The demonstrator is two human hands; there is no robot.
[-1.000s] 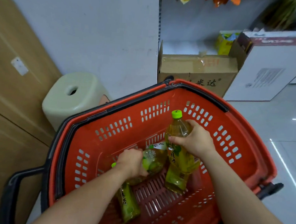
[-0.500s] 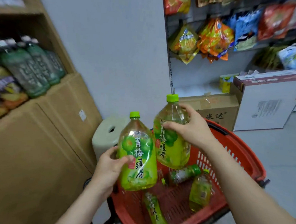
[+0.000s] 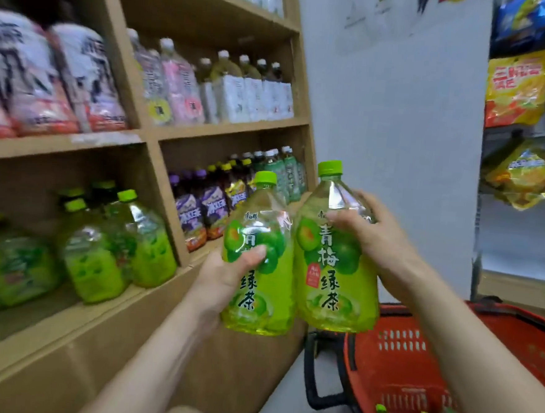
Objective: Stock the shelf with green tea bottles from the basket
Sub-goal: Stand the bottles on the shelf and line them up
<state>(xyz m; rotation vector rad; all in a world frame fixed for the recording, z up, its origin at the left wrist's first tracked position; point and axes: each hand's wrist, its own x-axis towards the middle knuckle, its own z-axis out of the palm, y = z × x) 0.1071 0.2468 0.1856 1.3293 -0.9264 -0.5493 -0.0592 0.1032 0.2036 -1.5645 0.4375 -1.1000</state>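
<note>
Tea btls (image 3: 334, 275) in L hand (image 3: 224, 280), R hand (image 3: 372, 236)

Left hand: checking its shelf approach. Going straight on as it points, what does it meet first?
The left hand, past its own left bottle, probably meets the right bottle in the right hand; depth unclear.

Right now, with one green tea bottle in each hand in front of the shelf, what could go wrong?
1. Each big bottle is held by one hand only: the left hand grips the left green tea bottle at its side, the right hand the right green tea bottle near its shoulder. Either might slip.
2. The green bottles already on the shelf stand near its front edge; pushing new ones in could topple one.
</note>
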